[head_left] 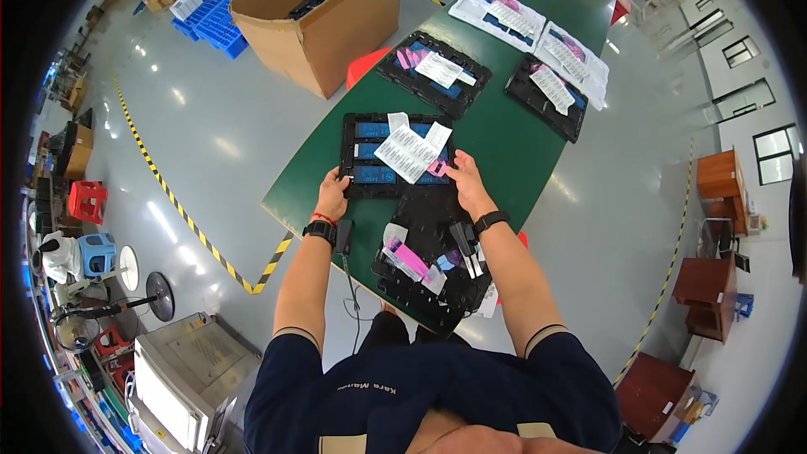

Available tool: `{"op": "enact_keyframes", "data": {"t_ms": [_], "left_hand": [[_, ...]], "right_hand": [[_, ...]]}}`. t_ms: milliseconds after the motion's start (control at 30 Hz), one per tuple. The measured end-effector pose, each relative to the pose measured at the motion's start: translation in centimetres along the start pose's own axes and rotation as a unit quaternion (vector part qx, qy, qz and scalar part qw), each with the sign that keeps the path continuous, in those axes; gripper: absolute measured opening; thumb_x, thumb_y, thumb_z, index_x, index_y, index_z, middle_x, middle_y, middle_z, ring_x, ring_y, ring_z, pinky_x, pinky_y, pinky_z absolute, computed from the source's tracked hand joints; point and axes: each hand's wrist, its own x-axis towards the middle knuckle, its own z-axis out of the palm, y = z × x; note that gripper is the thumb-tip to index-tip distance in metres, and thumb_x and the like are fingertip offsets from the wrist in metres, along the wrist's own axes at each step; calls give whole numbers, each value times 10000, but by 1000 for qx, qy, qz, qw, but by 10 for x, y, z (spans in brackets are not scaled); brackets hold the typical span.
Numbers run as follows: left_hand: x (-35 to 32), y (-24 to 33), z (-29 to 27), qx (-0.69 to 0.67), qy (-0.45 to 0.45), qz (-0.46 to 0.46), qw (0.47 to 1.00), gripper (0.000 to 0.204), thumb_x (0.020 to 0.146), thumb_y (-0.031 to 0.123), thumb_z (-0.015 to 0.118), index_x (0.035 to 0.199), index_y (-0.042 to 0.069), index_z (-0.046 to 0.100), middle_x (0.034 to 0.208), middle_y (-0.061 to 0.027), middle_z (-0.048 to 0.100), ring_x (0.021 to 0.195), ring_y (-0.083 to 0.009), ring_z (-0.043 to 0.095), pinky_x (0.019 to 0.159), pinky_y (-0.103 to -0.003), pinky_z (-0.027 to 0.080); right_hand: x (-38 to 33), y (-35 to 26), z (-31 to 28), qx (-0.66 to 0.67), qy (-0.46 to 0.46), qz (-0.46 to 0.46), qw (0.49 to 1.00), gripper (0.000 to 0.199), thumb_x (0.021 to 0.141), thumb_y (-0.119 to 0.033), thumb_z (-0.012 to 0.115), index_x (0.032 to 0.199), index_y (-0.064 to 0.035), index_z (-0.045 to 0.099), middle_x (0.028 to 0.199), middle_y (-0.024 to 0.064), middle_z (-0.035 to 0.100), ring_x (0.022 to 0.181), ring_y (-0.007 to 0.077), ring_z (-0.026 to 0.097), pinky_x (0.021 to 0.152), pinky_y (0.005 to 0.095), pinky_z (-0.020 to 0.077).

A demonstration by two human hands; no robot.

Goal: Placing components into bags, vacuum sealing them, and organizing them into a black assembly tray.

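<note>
A black plastic tray (346, 139) lies before me on the green table, with blue panels in its compartments. White printed paper slips (412, 153) rest across it, and a small pink piece (437, 168) sits at its right edge. My left hand (333, 196) is closed on the tray's near left corner, thumb on top. At the right edge my right hand (467, 183) grips the tray beside the pink piece; its fingertips are partly hidden. Just nearer to me is another black tray (412, 210), bearing pink strips (408, 261) and a black-handled tool with metal prongs (464, 240).
More loaded black trays (471, 101) and white trays (466, 8) stand farther along the green table (315, 164). A large cardboard box (361, 17) stands beyond its left edge, near a red stool (363, 67). By my left wrist, a black corded device (344, 237) trails its cable.
</note>
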Motion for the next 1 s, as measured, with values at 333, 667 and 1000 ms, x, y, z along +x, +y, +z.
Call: {"op": "enact_keyframes", "data": {"t_ms": [333, 667, 1000], "left_hand": [[28, 20, -12, 0, -44, 22, 999, 330, 869, -26, 456, 1196, -8, 414, 1018, -114, 574, 876, -195, 580, 809, -332, 491], [16, 28, -22, -28, -57, 52, 997, 342, 869, -26, 462, 1204, 3, 404, 1015, -96, 576, 878, -183, 582, 808, -317, 491], [-83, -17, 7, -96, -53, 100, 989, 344, 870, -51, 420, 1192, 52, 358, 1084, -79, 534, 963, -175, 549, 861, -335, 462]], "right_hand": [[10, -9, 6, 40, -32, 39, 998, 730, 767, -111, 597, 1389, -148, 218, 1391, 237, 236, 1278, 277, 247, 1001, 397, 196], [13, -12, 14, 114, -77, -12, 990, 659, 764, -8, 564, 1340, -20, 244, 1375, 208, 248, 1321, 276, 184, 1075, 369, 132], [-40, -32, -27, 74, -101, -77, 989, 519, 798, 24, 543, 1273, 0, 336, 1301, 163, 362, 1258, 251, 312, 1053, 361, 231]]}}
